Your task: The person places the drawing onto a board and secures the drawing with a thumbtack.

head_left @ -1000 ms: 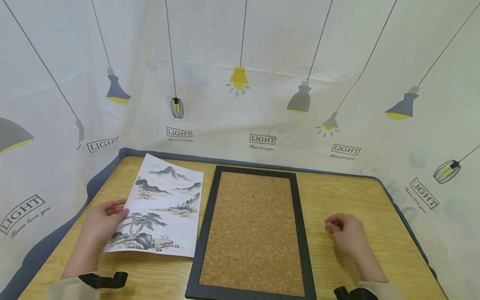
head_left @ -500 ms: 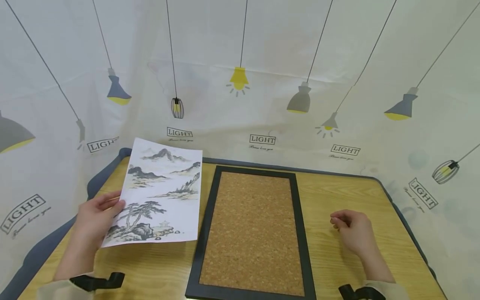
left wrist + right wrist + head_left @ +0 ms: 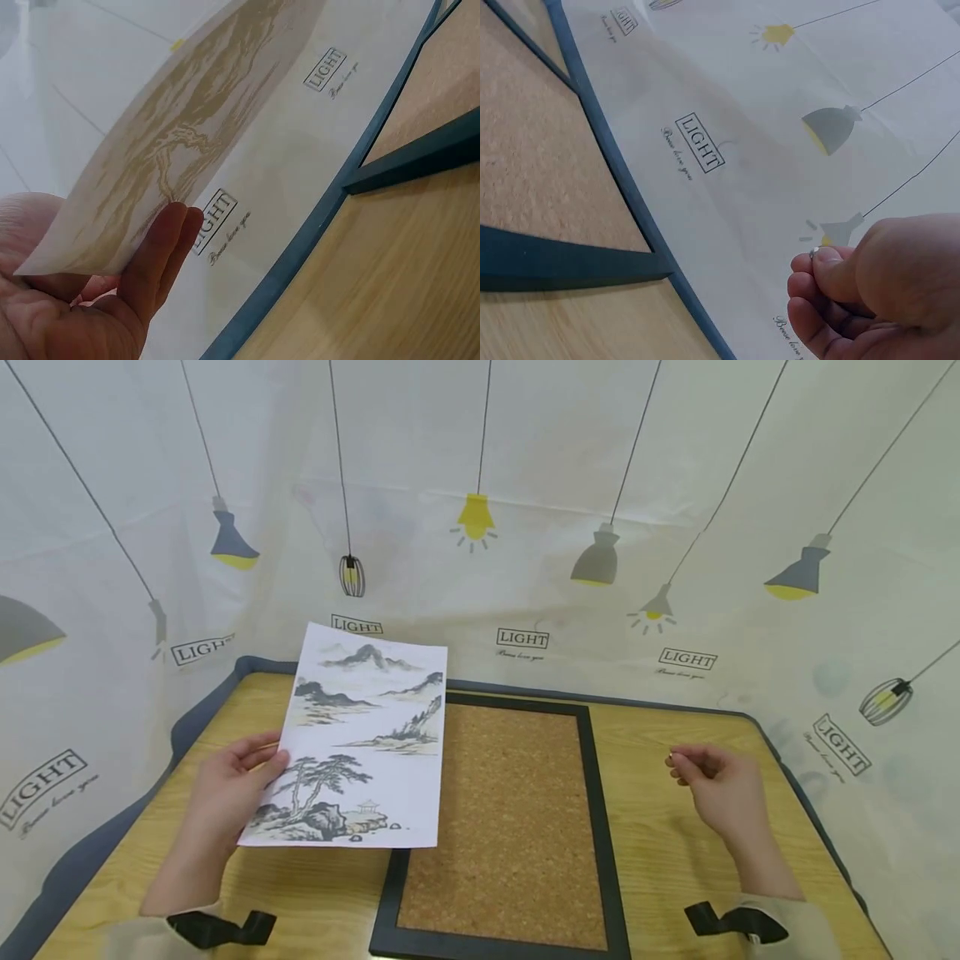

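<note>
My left hand (image 3: 234, 787) pinches the lower left edge of a paper sheet (image 3: 401, 793) printed with an ink landscape of mountains and pine trees. The sheet is raised and tilted, and it overlaps the left side of a black-framed cork board (image 3: 525, 827) in the head view. From the left wrist, the back of the sheet (image 3: 172, 150) shows, with fingers behind it and the print showing through. Right of the board, my right hand (image 3: 727, 789) is held above the table. Between its thumb and index finger sits a small silvery piece (image 3: 814, 253), mostly hidden by the fingertips.
The board lies flat on a wooden table (image 3: 675, 860) with a blue-grey border (image 3: 645, 699). A pale curtain (image 3: 420, 543) printed with hanging lamps surrounds the table at the back and sides. Black straps with camera mounts (image 3: 217, 929) sit on both wrists.
The left hand has lifted the sheet off the left of the table and brought it rightward, partly over the board. The right hand has risen and moved slightly right.
</note>
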A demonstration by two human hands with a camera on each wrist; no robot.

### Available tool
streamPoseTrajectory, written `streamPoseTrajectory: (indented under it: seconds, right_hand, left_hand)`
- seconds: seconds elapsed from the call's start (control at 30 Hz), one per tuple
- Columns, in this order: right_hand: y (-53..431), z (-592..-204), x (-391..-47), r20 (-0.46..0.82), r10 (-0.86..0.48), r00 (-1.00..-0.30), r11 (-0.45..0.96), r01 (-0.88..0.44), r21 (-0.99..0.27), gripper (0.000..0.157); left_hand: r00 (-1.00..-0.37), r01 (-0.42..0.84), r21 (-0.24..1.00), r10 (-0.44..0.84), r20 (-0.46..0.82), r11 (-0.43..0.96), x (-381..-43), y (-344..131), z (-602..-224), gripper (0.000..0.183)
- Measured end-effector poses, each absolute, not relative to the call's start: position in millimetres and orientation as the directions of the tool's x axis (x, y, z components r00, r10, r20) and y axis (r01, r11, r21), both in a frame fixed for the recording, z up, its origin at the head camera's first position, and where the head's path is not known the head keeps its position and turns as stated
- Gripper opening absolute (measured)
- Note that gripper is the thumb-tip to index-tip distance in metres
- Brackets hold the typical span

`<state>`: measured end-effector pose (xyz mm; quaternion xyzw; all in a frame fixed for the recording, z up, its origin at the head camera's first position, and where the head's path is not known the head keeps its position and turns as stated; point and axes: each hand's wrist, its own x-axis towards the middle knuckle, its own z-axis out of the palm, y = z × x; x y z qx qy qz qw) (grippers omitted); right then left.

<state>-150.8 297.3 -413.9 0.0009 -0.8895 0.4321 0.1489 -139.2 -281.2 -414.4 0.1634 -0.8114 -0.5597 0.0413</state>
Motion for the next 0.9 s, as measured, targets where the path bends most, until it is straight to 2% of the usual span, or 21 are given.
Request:
streamPoseTrajectory:
  seconds: [0.5, 0.9]
  right_hand:
    - [293.8, -385.7, -166.5, 0.303, 0.149, -0.941, 0.551, -0.175, -0.816, 0.021]
    - [281.1, -371.2, -179.9, 0.302, 0.137, -0.943, 0.539, -0.185, -0.822, 0.021]
  left_hand:
    - [-0.966, -0.179, 0.974, -0.214, -0.147, 0.139, -144.4, -239.5, -419.1, 0.047]
    - [-0.973, -0.187, 0.975, -0.156, -0.167, 0.121, -151.0, -213.7, -427.9, 0.043]
